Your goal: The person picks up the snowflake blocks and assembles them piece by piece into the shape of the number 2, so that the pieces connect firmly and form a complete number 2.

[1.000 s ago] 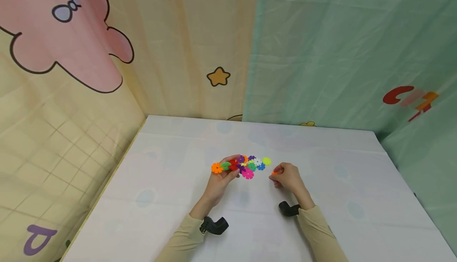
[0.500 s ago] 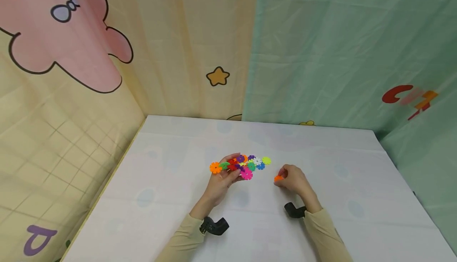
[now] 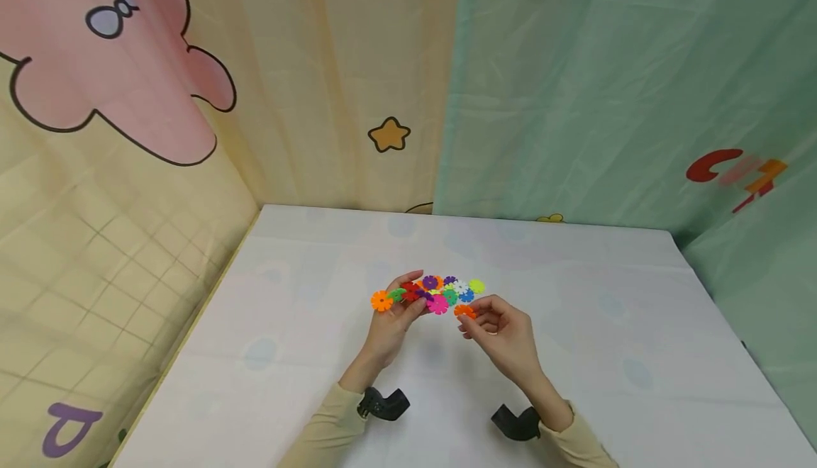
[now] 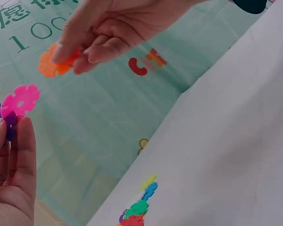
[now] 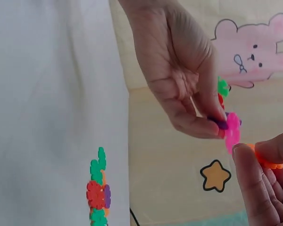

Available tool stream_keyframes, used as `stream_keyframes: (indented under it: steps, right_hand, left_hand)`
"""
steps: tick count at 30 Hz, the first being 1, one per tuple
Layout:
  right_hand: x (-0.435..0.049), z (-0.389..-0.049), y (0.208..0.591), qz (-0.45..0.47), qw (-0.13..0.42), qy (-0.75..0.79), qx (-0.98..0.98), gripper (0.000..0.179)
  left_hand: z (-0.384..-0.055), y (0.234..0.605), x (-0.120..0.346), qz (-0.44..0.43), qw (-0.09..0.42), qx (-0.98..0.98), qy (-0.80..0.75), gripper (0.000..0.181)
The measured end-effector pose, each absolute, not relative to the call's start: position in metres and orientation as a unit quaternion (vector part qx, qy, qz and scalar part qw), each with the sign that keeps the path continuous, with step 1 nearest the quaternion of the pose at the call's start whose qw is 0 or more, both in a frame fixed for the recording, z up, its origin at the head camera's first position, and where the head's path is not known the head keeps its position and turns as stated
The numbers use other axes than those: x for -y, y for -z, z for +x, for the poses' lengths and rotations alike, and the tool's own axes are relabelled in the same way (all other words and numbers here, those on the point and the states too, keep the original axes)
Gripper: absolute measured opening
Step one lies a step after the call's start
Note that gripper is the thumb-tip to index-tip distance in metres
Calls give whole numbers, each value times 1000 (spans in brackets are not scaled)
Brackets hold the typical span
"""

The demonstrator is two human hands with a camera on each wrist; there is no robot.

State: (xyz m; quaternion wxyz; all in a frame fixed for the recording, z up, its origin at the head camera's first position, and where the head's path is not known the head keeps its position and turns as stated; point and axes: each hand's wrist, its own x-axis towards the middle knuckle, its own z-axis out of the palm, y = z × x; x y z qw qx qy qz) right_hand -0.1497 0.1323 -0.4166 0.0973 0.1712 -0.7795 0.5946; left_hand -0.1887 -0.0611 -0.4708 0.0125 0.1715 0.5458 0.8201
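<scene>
My left hand grips a short chain of interlocking plastic snowflake discs by a purple disc. A pink disc sits at the chain's near end, and red, green and orange discs run off to the left. Between thumb and fingers, my right hand pinches a single orange snowflake disc. This disc is just right of the pink one; a small gap separates them in the left wrist view. The fingers cover part of both the purple disc and the single orange disc.
Behind the hands, more joined discs lie on the white-covered table, among them a yellow disc, a blue disc and a red disc. Printed curtains stand along the table's back and sides. Each wrist wears a black camera mount.
My right hand first drew slightly right, then came left with the orange disc, up close to the pink disc. The left hand's chain has shifted slightly left.
</scene>
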Motion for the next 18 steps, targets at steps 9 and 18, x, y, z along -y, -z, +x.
stream_keyframes:
  steps: [9, 18]
  right_hand:
    - [-116, -137, 401, 254, 185, -520, 794, 20]
    - [-112, -139, 406, 261, 228, -511, 787, 22]
  left_hand:
    - [-187, 471, 58, 169, 9, -545, -821, 42]
    - [-186, 473, 54, 179, 17, -531, -828, 41]
